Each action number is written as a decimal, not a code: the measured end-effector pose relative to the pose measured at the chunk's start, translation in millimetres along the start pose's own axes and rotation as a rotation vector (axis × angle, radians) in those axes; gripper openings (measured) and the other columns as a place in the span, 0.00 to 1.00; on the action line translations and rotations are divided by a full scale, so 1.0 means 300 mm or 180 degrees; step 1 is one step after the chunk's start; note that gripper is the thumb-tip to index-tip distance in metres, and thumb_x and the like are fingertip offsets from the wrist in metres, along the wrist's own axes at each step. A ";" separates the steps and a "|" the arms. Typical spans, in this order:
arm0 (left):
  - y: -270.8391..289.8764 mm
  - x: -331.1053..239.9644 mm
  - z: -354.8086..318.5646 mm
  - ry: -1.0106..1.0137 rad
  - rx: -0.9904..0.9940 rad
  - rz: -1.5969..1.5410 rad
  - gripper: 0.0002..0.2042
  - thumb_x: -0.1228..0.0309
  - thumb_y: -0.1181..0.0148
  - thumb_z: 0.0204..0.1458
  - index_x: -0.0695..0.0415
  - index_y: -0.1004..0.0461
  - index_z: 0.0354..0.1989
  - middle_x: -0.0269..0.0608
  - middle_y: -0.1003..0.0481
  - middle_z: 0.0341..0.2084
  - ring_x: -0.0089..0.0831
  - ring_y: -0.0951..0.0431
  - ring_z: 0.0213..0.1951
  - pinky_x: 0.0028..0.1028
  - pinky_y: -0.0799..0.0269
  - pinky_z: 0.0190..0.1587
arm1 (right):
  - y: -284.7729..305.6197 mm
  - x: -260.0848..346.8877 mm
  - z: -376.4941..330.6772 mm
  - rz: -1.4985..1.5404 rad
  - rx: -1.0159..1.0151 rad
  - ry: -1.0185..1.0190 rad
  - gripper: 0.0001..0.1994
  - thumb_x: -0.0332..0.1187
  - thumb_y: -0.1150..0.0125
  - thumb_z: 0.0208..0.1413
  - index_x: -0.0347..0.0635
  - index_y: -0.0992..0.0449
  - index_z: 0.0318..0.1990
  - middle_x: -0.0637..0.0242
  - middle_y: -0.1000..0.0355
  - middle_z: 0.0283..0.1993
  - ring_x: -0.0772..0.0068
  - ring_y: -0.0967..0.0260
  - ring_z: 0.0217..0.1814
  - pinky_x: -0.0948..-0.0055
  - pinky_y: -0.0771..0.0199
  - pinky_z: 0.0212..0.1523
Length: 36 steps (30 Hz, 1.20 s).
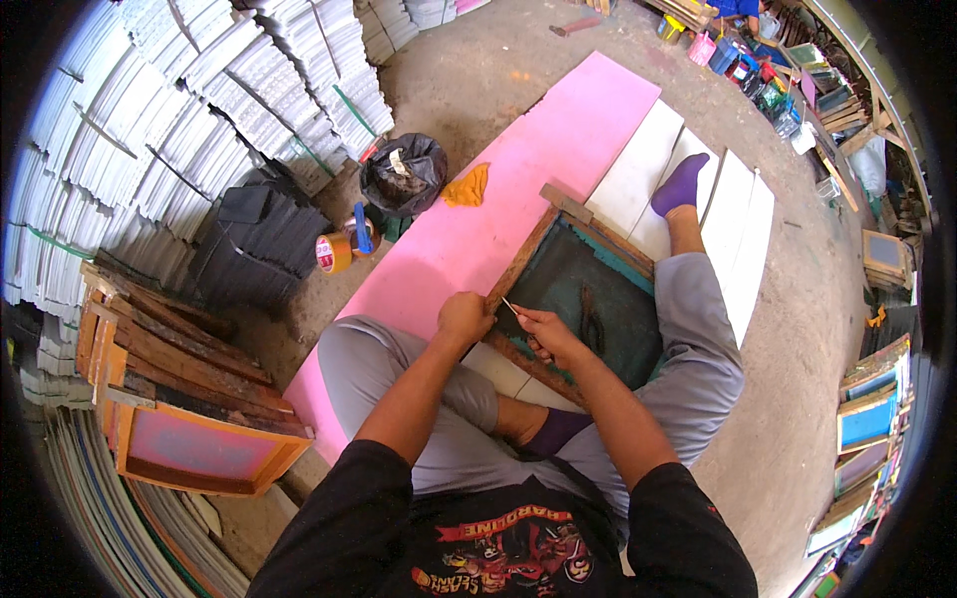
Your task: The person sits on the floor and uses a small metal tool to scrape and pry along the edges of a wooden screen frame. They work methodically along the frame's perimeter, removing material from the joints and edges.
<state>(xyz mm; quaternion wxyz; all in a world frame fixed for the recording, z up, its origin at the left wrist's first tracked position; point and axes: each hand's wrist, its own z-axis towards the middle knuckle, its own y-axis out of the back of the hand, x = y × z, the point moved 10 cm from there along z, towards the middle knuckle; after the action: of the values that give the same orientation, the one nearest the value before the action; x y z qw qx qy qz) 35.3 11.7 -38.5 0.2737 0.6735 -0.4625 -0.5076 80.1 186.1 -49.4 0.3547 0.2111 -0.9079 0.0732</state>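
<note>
A wooden frame [526, 251] with dark mesh stretched across it lies tilted between my legs. My left hand [466, 319] is closed at its left rail, fingers curled round the wood. My right hand [549, 334] grips a thin, light-coloured pointed tool [509, 305], whose exact kind I cannot make out. The tool's tip is at the inner edge of that rail, close to my left hand. On the mesh, right of my right hand, rests a pair of dark pliers [592, 321].
Pink board [419, 269] and white boards [638, 164] lie beneath me. Left are a black bag bin [403, 175], an orange cloth [466, 186], tape rolls [336, 251], stacked frames [199, 439] and tall white stacks [179, 130]. Another person [736, 8] sits far right near containers.
</note>
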 end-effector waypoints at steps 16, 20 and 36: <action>0.004 -0.004 0.011 0.0070 -0.0123 -0.0240 0.17 0.54 0.28 0.45 0.51 0.14 0.40 0.53 0.19 0.33 0.53 0.17 0.39 0.49 0.22 0.43 | 0.057 0.099 -0.090 -0.2235 -0.1268 0.1016 0.19 0.39 0.47 0.69 0.60 0.25 0.65 0.50 0.20 0.50 0.40 0.23 0.51 0.49 0.24 0.54; 0.017 -0.027 0.001 0.0117 0.0062 -0.0228 0.18 0.56 0.27 0.48 0.57 0.15 0.39 0.51 0.19 0.40 0.49 0.17 0.44 0.45 0.21 0.47 | 0.043 0.118 -0.102 -0.2592 -0.1332 0.1065 0.20 0.39 0.48 0.69 0.59 0.27 0.66 0.45 0.20 0.43 0.37 0.22 0.44 0.43 0.22 0.47; -0.030 -0.011 0.031 0.0061 -0.0158 0.0105 0.15 0.62 0.31 0.46 0.63 0.17 0.34 0.53 0.19 0.38 0.52 0.17 0.41 0.45 0.20 0.46 | -0.013 0.112 -0.073 -0.3181 -0.0837 0.0832 0.26 0.35 0.53 0.69 0.53 0.38 0.74 0.40 0.21 0.41 0.33 0.21 0.44 0.39 0.22 0.47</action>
<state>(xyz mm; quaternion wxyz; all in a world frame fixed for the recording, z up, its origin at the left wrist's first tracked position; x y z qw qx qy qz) 29.6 19.4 -47.8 0.3031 0.6635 -0.4582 -0.5079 73.1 177.5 -10.5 0.4799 0.5607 -0.6464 -0.1934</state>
